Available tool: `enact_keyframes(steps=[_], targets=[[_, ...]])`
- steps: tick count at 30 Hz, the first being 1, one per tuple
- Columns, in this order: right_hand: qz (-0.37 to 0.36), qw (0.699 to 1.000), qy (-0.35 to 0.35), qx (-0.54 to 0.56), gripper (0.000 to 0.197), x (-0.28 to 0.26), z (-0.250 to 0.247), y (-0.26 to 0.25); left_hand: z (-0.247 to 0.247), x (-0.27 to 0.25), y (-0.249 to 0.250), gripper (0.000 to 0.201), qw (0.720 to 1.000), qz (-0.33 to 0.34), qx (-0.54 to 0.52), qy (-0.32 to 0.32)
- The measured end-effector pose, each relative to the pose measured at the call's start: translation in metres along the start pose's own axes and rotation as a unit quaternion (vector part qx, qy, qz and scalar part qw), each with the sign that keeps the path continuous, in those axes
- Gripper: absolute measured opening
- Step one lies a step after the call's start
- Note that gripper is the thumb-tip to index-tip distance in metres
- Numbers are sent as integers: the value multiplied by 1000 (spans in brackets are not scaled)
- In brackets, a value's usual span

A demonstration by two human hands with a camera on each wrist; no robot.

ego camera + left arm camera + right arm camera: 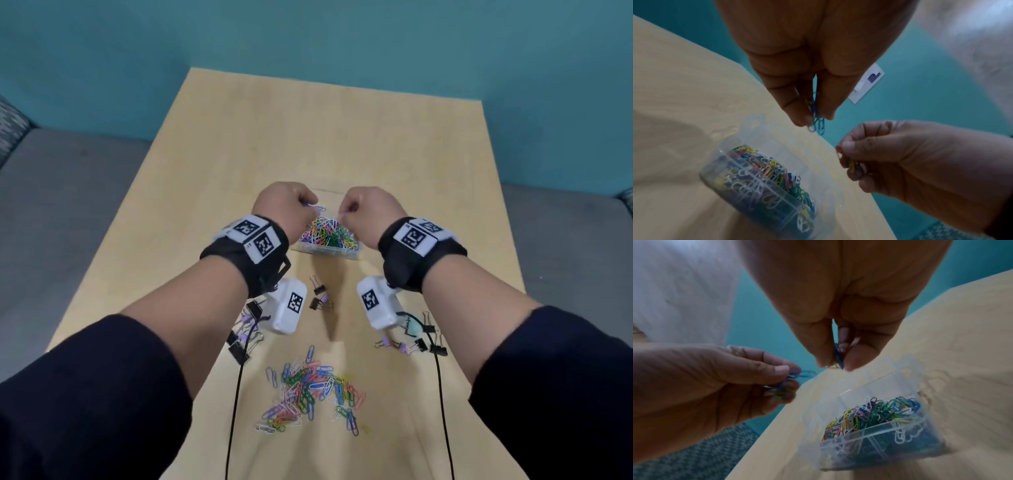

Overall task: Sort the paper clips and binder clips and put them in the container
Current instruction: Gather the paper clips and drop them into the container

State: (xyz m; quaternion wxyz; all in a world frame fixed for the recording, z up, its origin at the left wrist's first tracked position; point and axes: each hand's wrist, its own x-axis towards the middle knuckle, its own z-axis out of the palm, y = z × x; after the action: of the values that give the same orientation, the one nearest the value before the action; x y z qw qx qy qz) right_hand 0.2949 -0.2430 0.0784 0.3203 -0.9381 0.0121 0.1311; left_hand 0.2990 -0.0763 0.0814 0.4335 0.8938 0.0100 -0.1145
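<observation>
A clear plastic container (310, 247) (764, 128) (906, 369) sits mid-table, one compartment heaped with coloured paper clips (327, 233) (766, 172) (871, 415). Both hands hover just above it. My left hand (310, 202) (813, 120) (789, 382) pinches a small bunch of paper clips (818, 123) between thumb and fingertips. My right hand (344, 212) (835, 363) (846, 160) pinches another bunch (838, 355) the same way. A loose pile of paper clips (311, 390) lies near the front. Black and purple binder clips lie in a left group (246, 329), a middle group (320, 296) and a right group (418, 339).
The light wooden table (308, 137) runs back to a teal wall (308, 34). Grey upholstered seating (68, 188) flanks both sides. Black cables (236, 394) hang from the wrist cameras over the table's front. A white label (867, 82) is stuck on the wall.
</observation>
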Motion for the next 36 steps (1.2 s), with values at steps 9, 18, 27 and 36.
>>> enact_keyframes(steps=[9, 18, 27, 36], targets=[[-94, 985, -71, -125, 31, -116, 41, 36, 12, -112, -68, 21, 987, 90, 133, -31], [-193, 924, -156, -291, 53, -180, 105, 48, 67, -182, -117, 47, 893, 247, 329, -184], [-33, 973, -131, -185, 68, -243, 98, 77, 35, -246, -144, 67, 957, 68, 262, -107], [-26, 985, -104, -132, 54, -217, 134, 48, 67, -220, -119, 71, 966, 32, 228, -114]])
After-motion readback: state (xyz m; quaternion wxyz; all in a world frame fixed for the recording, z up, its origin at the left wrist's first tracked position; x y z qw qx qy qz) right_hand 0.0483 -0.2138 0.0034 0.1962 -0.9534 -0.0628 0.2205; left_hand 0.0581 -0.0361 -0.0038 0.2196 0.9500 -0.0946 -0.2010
